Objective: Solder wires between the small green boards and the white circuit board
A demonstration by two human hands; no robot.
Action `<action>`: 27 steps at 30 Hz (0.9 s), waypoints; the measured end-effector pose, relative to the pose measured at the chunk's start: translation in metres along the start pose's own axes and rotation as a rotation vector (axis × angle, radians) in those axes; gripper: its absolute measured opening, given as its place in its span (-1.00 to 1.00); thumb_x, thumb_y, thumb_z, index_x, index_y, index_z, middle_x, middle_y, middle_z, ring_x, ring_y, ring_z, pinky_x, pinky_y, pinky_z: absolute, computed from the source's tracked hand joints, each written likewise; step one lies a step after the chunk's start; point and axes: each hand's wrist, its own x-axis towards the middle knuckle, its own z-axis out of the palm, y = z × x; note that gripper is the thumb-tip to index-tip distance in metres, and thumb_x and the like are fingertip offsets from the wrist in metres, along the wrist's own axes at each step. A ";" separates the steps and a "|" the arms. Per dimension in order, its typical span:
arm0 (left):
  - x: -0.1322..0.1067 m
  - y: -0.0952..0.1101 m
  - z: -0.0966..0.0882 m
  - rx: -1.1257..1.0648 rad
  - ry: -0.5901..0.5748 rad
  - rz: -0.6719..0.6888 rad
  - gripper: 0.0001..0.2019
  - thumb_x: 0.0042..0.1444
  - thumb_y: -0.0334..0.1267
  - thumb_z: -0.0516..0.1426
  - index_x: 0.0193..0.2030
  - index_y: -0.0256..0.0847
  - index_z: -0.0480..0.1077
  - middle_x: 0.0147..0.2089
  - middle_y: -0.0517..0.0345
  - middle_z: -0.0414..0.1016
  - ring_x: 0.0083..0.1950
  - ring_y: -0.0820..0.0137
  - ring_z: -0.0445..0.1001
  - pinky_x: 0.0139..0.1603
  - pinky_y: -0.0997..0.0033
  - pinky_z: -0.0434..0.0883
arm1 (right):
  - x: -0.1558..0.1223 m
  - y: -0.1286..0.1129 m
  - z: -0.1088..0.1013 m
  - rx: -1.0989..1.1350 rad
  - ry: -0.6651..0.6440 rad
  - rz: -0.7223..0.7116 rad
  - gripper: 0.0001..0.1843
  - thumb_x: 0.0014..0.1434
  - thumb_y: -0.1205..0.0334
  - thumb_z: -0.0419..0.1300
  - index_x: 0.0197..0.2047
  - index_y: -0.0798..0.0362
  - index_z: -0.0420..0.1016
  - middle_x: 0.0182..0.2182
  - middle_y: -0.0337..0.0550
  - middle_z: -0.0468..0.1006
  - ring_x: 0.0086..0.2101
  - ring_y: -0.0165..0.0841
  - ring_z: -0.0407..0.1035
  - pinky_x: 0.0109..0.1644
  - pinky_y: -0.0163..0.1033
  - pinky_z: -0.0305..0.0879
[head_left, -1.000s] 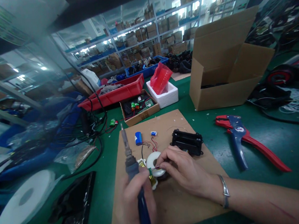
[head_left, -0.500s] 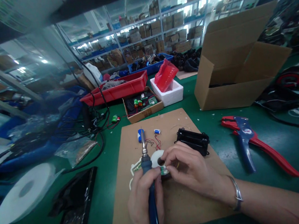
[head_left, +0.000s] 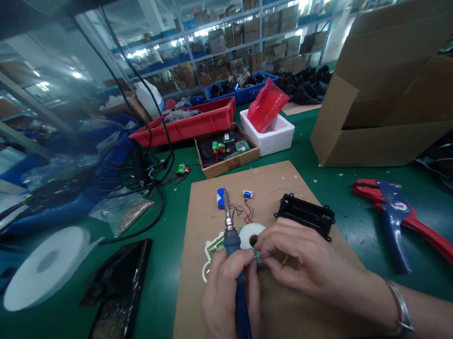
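Note:
My left hand is wrapped round a blue-handled soldering iron, whose metal tip points up and away. My right hand pinches a small green circuit board beside a white solder spool. Both hands rest over a brown cardboard mat. A white plastic part lies under the iron. A black plastic housing sits just beyond my right hand. A blue battery with thin red and black wires lies farther back on the mat.
Red-and-blue wire strippers lie right of the mat. An open cardboard box stands at back right. A small box of parts, white foam block and red tray sit behind. A white tape roll and black tray lie left.
The soldering iron has swung from left of the spool to upright right beside it, and my left hand has closed in against my right. The view has shifted left.

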 end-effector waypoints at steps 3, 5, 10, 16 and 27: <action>0.000 0.002 0.002 -0.024 0.025 -0.016 -0.74 0.10 -0.55 0.13 -0.11 -0.17 0.38 -0.20 0.15 0.49 -0.12 0.44 0.50 -0.08 0.46 0.45 | 0.000 0.000 -0.001 -0.001 0.000 0.002 -0.87 0.12 0.50 0.14 -0.36 0.08 0.39 -0.37 -0.15 0.51 -0.32 -0.34 0.36 -0.24 -0.24 0.32; 0.000 0.003 0.003 -0.051 0.044 0.002 -0.72 0.08 -0.57 0.14 -0.11 -0.17 0.37 -0.19 0.15 0.50 -0.12 0.44 0.50 -0.07 0.45 0.44 | 0.001 0.000 0.000 0.007 0.004 -0.001 -0.87 0.13 0.50 0.15 -0.37 0.08 0.39 -0.37 -0.15 0.51 -0.33 -0.34 0.36 -0.25 -0.25 0.32; 0.001 0.001 0.006 -0.013 0.045 0.082 -0.69 0.03 -0.62 0.16 -0.14 -0.17 0.38 -0.20 0.16 0.44 -0.15 0.48 0.48 -0.13 0.54 0.42 | 0.001 0.003 0.002 0.019 0.010 0.012 -0.89 0.20 0.45 0.12 -0.29 0.09 0.43 -0.36 -0.14 0.50 -0.32 -0.33 0.35 -0.25 -0.23 0.31; 0.000 -0.002 0.006 0.020 0.023 0.117 -0.70 0.08 -0.61 0.11 -0.12 -0.16 0.38 -0.22 0.15 0.40 -0.17 0.46 0.46 -0.17 0.49 0.43 | -0.003 0.001 0.001 0.048 0.013 0.027 -0.89 0.24 0.42 0.09 -0.25 0.09 0.42 -0.33 -0.12 0.49 -0.29 -0.30 0.32 -0.23 -0.20 0.28; 0.001 -0.003 -0.003 0.020 0.037 0.075 -0.70 0.05 -0.58 0.15 -0.09 -0.22 0.32 -0.21 0.13 0.45 -0.14 0.42 0.48 -0.11 0.44 0.44 | -0.004 0.003 0.011 0.001 0.107 0.017 -0.86 0.13 0.50 0.11 -0.33 0.07 0.36 -0.38 -0.19 0.48 -0.34 -0.34 0.30 -0.27 -0.24 0.24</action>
